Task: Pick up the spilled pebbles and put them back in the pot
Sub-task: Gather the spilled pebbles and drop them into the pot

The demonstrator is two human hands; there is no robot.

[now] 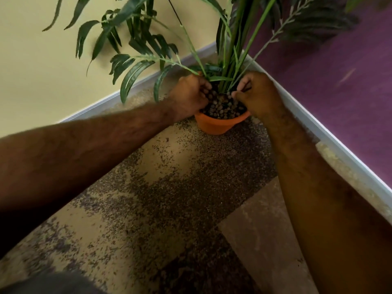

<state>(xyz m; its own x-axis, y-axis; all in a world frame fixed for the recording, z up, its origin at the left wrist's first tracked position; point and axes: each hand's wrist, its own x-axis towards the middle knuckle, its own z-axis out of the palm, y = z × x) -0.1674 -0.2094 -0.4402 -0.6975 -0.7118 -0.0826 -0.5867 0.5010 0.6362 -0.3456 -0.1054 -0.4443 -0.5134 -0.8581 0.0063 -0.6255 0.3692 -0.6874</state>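
An orange pot [218, 124] stands on the floor in the room's corner, filled to the rim with brown pebbles [224, 107] around the green stems of a plant [231, 60]. My left hand [188, 94] hovers over the pot's left rim, fingers curled around a few pebbles. My right hand [258, 94] is over the right rim, its fingertips pinched together just above the pebble surface; what they pinch is mostly hidden. One small loose pebble [167, 139] lies on the floor left of the pot.
The speckled beige and dark floor [169, 198] spreads out in front of the pot. A yellow wall [42, 71] rises at the left and a purple wall [339, 92] at the right, both with a pale skirting board [318, 132]. Long leaves hang above the hands.
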